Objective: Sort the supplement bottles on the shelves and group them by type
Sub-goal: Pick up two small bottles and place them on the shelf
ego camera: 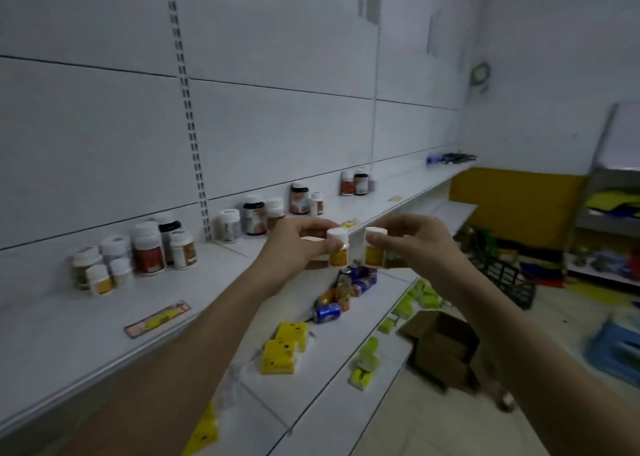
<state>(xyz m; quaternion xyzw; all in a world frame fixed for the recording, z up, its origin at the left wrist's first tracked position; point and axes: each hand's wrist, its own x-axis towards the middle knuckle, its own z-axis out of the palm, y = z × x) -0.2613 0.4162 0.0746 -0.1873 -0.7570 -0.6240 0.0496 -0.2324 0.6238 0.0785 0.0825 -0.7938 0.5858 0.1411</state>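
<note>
Gripping small white-capped, yellow-labelled bottle [338,249] in left hand [298,244], upright

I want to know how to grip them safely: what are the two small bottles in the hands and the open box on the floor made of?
Bottle in left hand and bottle in right hand: probably plastic, judging by opaque white caps with a dull sheen and yellow-orange labels; the blur leaves glass possible. Open box: brown, matte, with folded flaps, so most likely cardboard.
</note>
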